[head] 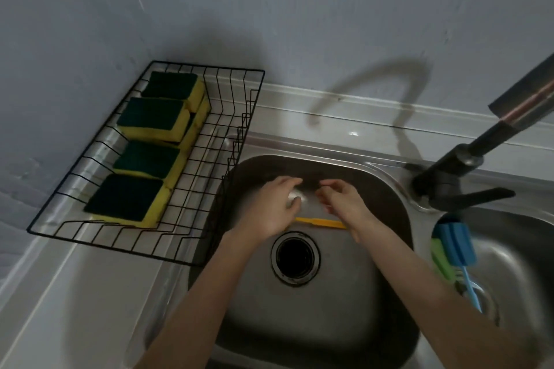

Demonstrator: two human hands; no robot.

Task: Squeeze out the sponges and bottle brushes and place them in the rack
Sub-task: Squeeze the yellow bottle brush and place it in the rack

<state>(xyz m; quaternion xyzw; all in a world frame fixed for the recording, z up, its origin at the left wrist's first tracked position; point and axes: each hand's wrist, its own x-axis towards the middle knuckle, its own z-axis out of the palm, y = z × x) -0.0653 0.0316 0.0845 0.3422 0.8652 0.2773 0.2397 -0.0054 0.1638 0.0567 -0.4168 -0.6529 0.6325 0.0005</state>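
Note:
Both my hands hover over the left sink basin (374, 278). My left hand (271, 208) is palm down with its fingers spread, and a pale blurred patch (295, 198) shows between the fingertips; I cannot tell whether that is an object or a glint. My right hand (341, 201) faces it with loosely curled fingers and nothing visible in them. A yellow bottle-brush handle (322, 223) runs from under my left palm to under my right wrist; its head is hidden. Several green-and-yellow sponges (150, 117) lie in the black wire rack (186, 249). A blue bottle brush (455, 241) and a green one (440, 260) lie in the right basin.
The drain hole (295, 255) opens just below my hands. A dark faucet (449, 171) with its lever stands between the basins, its spout reaching up to the right. The rack's right part overhangs the left basin's edge. A grey wall (269, 24) backs the counter.

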